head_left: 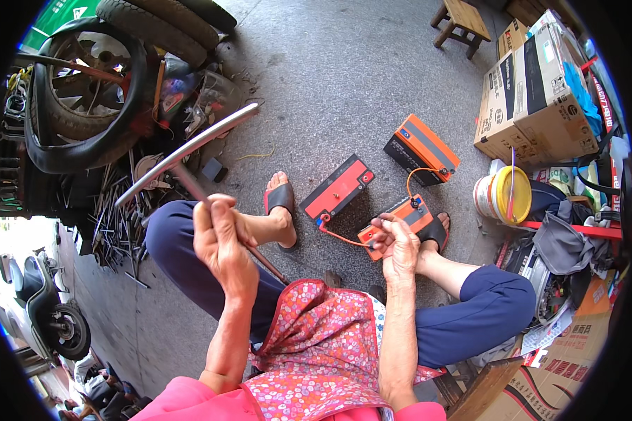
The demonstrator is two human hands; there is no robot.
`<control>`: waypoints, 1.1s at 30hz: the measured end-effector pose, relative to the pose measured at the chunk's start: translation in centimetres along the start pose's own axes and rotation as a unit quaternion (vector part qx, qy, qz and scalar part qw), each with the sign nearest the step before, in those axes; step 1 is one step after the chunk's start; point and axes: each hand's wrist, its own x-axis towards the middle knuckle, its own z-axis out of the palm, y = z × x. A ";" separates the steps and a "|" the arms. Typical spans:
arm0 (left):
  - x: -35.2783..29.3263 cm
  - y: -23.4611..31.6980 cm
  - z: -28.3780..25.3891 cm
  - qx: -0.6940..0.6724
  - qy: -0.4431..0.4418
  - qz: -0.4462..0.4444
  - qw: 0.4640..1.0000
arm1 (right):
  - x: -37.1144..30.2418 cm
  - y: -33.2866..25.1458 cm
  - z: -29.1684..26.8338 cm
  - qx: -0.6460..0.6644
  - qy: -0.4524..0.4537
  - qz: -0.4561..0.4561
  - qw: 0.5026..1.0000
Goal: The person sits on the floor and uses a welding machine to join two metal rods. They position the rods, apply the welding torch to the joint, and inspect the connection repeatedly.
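Observation:
My left hand is closed round the shaft of a T-handle wrench. The wrench's long crossbar points up and away, while its shaft slants down toward my lap. My right hand is raised with its fingers pinched; whatever they hold, if anything, is too small to name. Behind that hand lies an orange battery, partly hidden. A red and black battery sits to its left, an orange and black one beyond. An orange cable joins the red battery to the near orange one; another cable links the two orange ones.
Tyres and a wheel stand at far left above a heap of metal tools. At right are a cardboard box, a yellow-lidded bucket and mixed goods. A wooden stool stands far off; a scooter is at left.

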 end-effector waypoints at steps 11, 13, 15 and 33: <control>-3.0 -11.8 1.2 -0.069 0.084 -0.369 0.923 | 2.2 0.1 -2.8 -0.156 0.113 -0.118 0.974; -3.4 -12.6 1.3 -0.067 0.095 -0.396 0.911 | 2.1 -0.5 -3.1 -0.172 0.122 -0.146 0.967; -3.7 -13.0 1.5 0.002 0.123 -0.430 0.894 | 2.9 -0.2 -4.1 -0.198 0.110 -0.184 0.956; -6.4 -18.9 2.7 0.232 0.063 -0.305 0.921 | 1.8 2.2 -3.3 -0.677 0.108 -0.099 0.721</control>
